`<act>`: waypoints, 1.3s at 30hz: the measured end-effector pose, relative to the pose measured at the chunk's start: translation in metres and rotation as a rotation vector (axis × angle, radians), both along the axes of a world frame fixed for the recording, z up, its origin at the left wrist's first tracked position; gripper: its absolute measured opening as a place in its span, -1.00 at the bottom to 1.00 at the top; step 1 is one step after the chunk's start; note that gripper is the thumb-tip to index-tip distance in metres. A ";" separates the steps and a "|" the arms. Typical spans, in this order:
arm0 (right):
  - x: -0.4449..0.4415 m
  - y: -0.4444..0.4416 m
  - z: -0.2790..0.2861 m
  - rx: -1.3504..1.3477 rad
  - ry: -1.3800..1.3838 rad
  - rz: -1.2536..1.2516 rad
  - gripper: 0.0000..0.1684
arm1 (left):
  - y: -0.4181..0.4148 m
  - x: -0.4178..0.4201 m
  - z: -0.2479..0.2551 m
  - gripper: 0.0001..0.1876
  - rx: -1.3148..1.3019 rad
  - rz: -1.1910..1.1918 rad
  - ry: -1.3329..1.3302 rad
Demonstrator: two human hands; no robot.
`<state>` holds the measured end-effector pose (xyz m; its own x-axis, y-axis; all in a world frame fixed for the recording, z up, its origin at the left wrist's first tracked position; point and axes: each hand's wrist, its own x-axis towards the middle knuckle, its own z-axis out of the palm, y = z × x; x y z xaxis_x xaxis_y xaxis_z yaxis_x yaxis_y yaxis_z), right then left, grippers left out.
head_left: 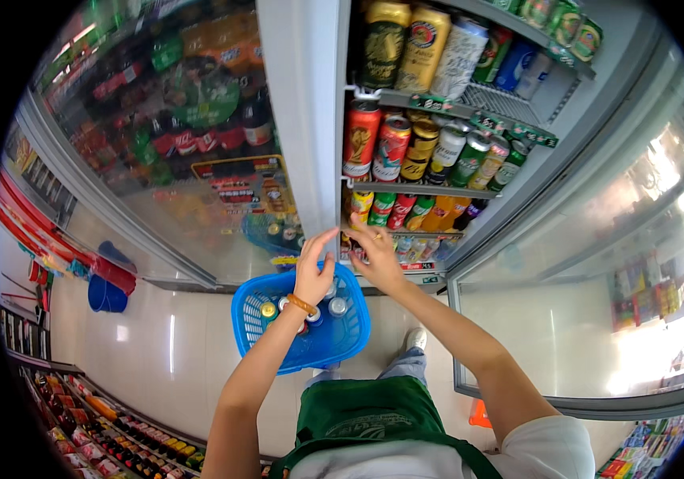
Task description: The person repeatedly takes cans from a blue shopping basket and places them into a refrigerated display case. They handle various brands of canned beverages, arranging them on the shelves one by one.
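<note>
My left hand (316, 269) is raised over a blue plastic basket (331, 340), with its thumb apart from the fingers and nothing in it. Close beside it, my right hand (376, 252) is also bare, fingers spread and bent, in front of the lower shelves of a drinks fridge. Inside the basket stand several drink cans, among them a gold-topped can (268, 309) and a silver-topped can (338, 306); my left wrist partly hides others. Beyond my right fingertips is a shelf row with a yellow can (362, 205), a red can (400, 211) and orange bottles (438, 214).
The fridge's glass door (533, 341) is swung out at my right. A grey door post (303, 120) divides it from a closed glass door (156, 138) at left. Taller beer cans (423, 48) fill an upper shelf. A blue bucket (107, 294) stands on the tiled floor (156, 347).
</note>
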<state>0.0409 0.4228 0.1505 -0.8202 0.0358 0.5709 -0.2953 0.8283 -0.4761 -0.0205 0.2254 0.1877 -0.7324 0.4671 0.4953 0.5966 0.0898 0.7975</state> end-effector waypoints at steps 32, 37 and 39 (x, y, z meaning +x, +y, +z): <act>-0.089 0.252 0.353 -0.321 0.280 -0.282 0.15 | 0.305 -0.080 0.241 -0.27 0.406 -0.130 0.240; -0.047 0.230 0.342 -0.257 0.472 -0.211 0.11 | 0.257 -0.040 0.251 -0.30 0.424 -0.249 0.294; -0.032 0.213 0.341 -0.235 0.466 -0.151 0.11 | 0.228 -0.036 0.256 -0.35 0.383 -0.234 0.343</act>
